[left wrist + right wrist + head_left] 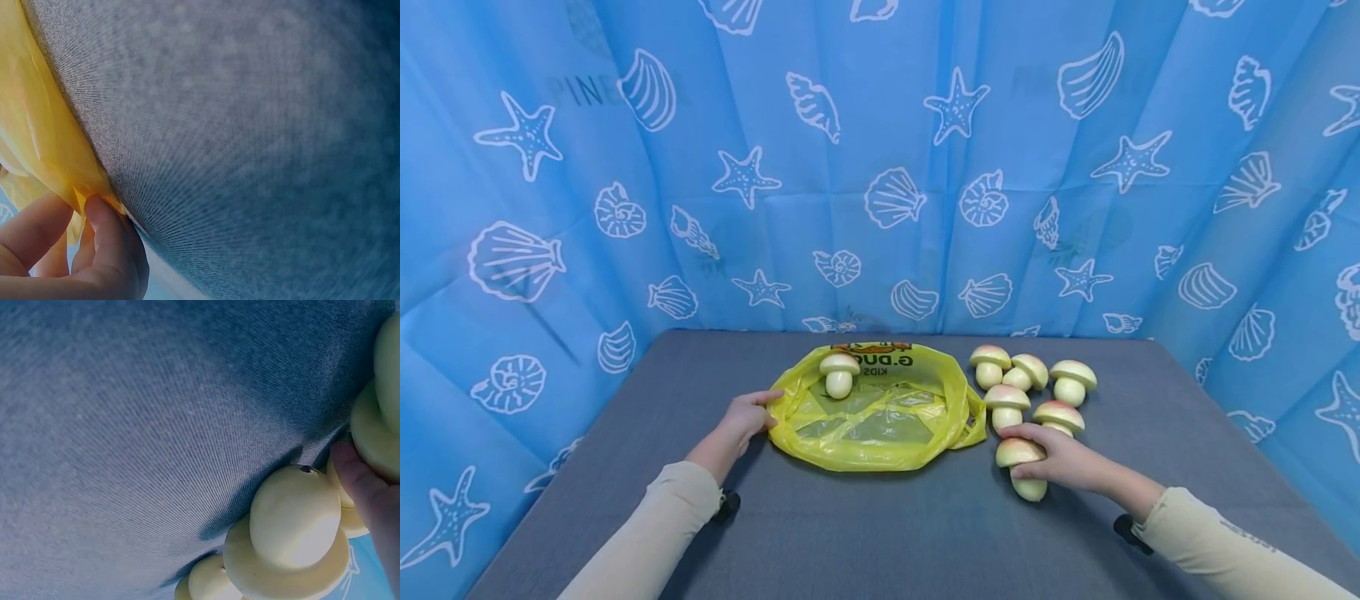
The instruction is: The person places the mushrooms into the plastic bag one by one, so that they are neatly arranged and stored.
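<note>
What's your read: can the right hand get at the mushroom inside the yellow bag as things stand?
Probably not yet: the right hand holds another mushroom. The yellow bag gapes wide, so the mushroom inside looks reachable once that hand is free.

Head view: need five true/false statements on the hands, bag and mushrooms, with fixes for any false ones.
1. The left hand pinches the yellow bag at its edge. True.
2. Three mushrooms are in the yellow bag. False: just one, the bagged mushroom.
3. The right hand grips the nearest mushroom. True.
4. The loose mushrooms are right of the yellow bag. True.
5. The backdrop is plain red. False: the blue curtain shows white shells and starfish.
</note>
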Demonstrator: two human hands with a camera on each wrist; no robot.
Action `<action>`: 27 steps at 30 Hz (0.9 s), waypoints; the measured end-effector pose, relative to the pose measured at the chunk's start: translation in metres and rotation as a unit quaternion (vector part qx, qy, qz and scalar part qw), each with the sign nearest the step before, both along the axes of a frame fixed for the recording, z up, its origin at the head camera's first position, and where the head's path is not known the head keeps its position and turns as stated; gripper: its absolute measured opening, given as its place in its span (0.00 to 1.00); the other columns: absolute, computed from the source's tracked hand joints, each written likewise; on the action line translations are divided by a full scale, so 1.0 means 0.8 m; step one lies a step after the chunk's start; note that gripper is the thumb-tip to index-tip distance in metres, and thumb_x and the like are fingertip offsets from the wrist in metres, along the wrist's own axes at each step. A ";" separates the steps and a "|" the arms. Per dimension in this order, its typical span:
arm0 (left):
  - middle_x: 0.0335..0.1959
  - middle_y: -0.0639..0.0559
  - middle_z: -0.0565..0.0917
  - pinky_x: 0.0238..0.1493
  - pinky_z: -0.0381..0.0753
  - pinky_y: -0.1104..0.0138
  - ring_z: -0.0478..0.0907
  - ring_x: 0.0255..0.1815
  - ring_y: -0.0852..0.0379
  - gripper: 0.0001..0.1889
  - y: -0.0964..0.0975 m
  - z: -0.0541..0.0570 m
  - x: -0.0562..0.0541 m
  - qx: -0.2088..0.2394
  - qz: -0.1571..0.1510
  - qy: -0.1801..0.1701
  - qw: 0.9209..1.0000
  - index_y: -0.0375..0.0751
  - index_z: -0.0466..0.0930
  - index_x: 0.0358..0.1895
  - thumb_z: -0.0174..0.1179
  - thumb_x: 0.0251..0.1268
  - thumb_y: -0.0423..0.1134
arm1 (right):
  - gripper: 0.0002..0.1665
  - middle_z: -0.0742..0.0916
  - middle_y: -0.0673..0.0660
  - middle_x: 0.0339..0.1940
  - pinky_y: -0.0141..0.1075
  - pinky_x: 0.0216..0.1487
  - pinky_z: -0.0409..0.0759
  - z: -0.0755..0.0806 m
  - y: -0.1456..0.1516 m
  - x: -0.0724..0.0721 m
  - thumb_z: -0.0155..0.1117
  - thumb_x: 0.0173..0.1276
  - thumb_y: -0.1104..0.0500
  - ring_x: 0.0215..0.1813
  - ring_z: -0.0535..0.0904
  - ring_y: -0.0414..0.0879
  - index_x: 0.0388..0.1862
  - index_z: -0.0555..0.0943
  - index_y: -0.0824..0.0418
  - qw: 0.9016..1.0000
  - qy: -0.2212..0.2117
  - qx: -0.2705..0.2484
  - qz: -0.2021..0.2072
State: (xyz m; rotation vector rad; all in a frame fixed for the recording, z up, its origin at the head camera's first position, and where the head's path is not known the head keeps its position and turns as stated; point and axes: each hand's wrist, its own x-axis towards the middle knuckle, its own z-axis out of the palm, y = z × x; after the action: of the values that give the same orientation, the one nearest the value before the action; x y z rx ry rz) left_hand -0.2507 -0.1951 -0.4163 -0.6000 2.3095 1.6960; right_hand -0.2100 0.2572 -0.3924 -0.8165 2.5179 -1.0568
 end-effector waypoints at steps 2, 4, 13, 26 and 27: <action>0.74 0.34 0.56 0.67 0.63 0.50 0.57 0.72 0.40 0.31 0.000 0.000 0.000 0.000 0.002 0.000 1.000 0.38 0.68 0.69 0.48 0.62 0.15 | 0.32 0.77 0.71 0.60 0.38 0.47 0.78 -0.001 0.001 0.001 0.67 0.66 0.58 0.55 0.78 0.51 0.63 0.71 0.76 1.000 0.005 -0.003 0.000; 0.74 0.34 0.57 0.67 0.63 0.51 0.57 0.72 0.40 0.32 0.000 0.000 0.000 0.002 0.004 0.000 1.000 0.38 0.69 0.69 0.48 0.62 0.15 | 0.31 0.77 0.71 0.60 0.38 0.46 0.78 -0.003 0.002 0.002 0.66 0.67 0.58 0.54 0.78 0.49 0.63 0.71 0.75 1.000 0.009 -0.007 0.000; 0.74 0.34 0.57 0.67 0.63 0.51 0.57 0.72 0.40 0.31 0.001 -0.002 -0.004 0.001 0.009 -0.003 1.000 0.38 0.69 0.69 0.47 0.62 0.15 | 0.35 0.78 0.70 0.60 0.39 0.48 0.78 0.000 0.003 0.002 0.68 0.65 0.55 0.56 0.77 0.51 0.64 0.71 0.74 0.999 0.027 -0.011 -0.040; 0.74 0.34 0.58 0.67 0.64 0.51 0.59 0.71 0.40 0.31 0.001 0.000 -0.001 0.000 0.003 0.003 1.000 0.38 0.69 0.69 0.47 0.62 0.16 | 0.37 0.80 0.67 0.54 0.38 0.40 0.79 0.026 -0.002 0.002 0.66 0.66 0.59 0.46 0.77 0.46 0.66 0.66 0.78 0.984 -0.037 -0.093 -0.148; 0.74 0.34 0.58 0.67 0.64 0.51 0.59 0.71 0.40 0.31 0.001 0.000 -0.001 0.000 0.002 0.004 1.000 0.38 0.68 0.69 0.47 0.62 0.16 | 0.37 0.80 0.67 0.55 0.37 0.40 0.79 0.027 -0.003 0.003 0.66 0.67 0.58 0.46 0.77 0.45 0.67 0.65 0.78 0.983 -0.035 -0.094 -0.153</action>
State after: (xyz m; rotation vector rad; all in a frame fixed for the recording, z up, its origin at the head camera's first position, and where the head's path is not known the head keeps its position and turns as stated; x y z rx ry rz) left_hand -0.2512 -0.1946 -0.4167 -0.5996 2.3146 1.7028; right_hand -0.2079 0.2545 -0.3708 -0.4320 2.5651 -1.4125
